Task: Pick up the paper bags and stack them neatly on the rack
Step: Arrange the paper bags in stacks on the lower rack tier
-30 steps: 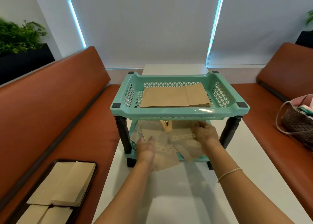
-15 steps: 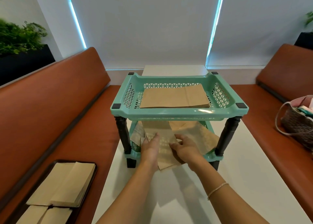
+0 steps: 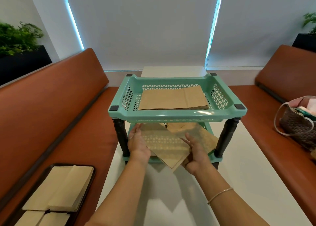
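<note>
On the lower shelf of the rack (image 3: pixel 176 113), the loose paper bags (image 3: pixel 168 145) lie askew, their long axis running diagonally with one corner jutting over the rack's front edge, flanked by the left hand (image 3: pixel 137 143), open-fingered along their left side, and the right hand (image 3: pixel 196 150), gripping that corner.

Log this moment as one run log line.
stage: straightening bags on lower shelf | left hand: against bags' left edge | right hand: holds front corner | top shelf stack: neat
</note>
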Action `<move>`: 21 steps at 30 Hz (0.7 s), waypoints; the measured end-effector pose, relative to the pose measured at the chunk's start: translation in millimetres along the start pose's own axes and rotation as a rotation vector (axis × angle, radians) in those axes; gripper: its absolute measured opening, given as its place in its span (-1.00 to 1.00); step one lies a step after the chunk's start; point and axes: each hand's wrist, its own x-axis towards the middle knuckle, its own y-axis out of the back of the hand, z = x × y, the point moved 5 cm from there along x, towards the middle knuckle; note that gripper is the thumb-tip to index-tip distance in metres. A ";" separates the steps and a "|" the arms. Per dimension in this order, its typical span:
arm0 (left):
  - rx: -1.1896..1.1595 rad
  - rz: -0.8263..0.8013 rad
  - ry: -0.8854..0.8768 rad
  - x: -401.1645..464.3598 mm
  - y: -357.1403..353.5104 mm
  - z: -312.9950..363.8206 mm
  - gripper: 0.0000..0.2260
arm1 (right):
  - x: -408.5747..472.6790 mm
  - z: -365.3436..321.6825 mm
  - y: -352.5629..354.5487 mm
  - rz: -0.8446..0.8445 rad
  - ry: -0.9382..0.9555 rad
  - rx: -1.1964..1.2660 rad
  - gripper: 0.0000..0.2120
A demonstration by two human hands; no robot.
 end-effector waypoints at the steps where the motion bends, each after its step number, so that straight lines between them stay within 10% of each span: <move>1: -0.013 0.012 -0.010 -1.3 0.0 0.4 -0.81 | 0.4 0.3 -1.3 -0.010 0.019 0.025 -0.76; 21: 0.039 -0.088 0.132 -29.9 -22.1 -44.6 -0.71 | 12.2 7.7 -10.5 0.122 0.310 0.129 -0.75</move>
